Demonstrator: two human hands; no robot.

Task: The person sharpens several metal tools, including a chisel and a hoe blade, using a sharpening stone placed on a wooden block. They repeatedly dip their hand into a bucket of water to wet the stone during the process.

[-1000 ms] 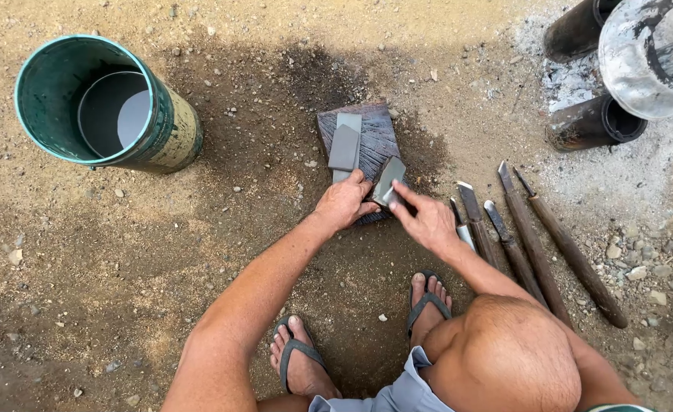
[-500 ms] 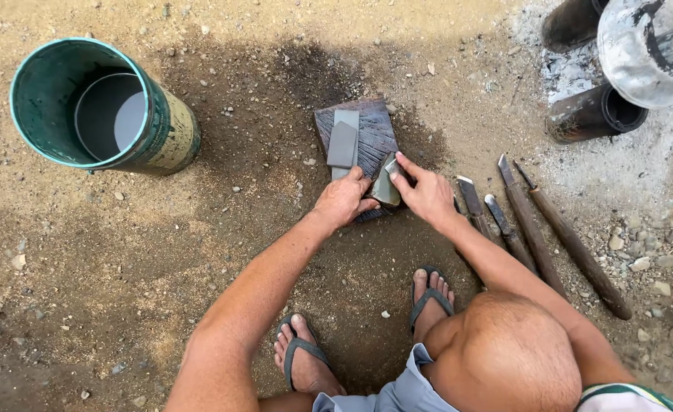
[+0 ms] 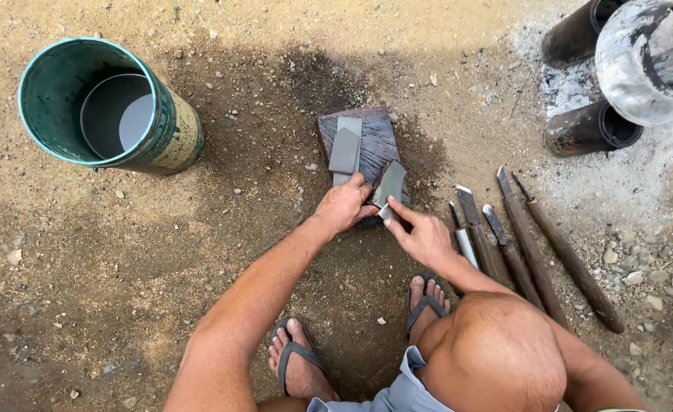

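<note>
I squat over a dark, wet wooden block (image 3: pixel 378 137) on the dirt ground. Two grey sharpening stones (image 3: pixel 345 149) lie on its left part. My left hand (image 3: pixel 344 204) rests on the block's near edge, its fingers against a small grey flat piece (image 3: pixel 391 184) that stands tilted on the block. My right hand (image 3: pixel 424 235) pinches the lower end of that same piece between thumb and fingers. Both feet in flip-flops (image 3: pixel 297 355) are planted on the damp soil just below.
A green metal can (image 3: pixel 107 107) holding water stands at the upper left. Several chisels with wooden handles (image 3: pixel 520 244) lie in a row to the right of my right hand. Dark pipes (image 3: pixel 592 126), a grey metal vessel (image 3: pixel 645 65) and ash fill the upper right corner.
The grey piece has slid back toward me on the block, and both hands have drawn back with it. The stones on the block have not moved.
</note>
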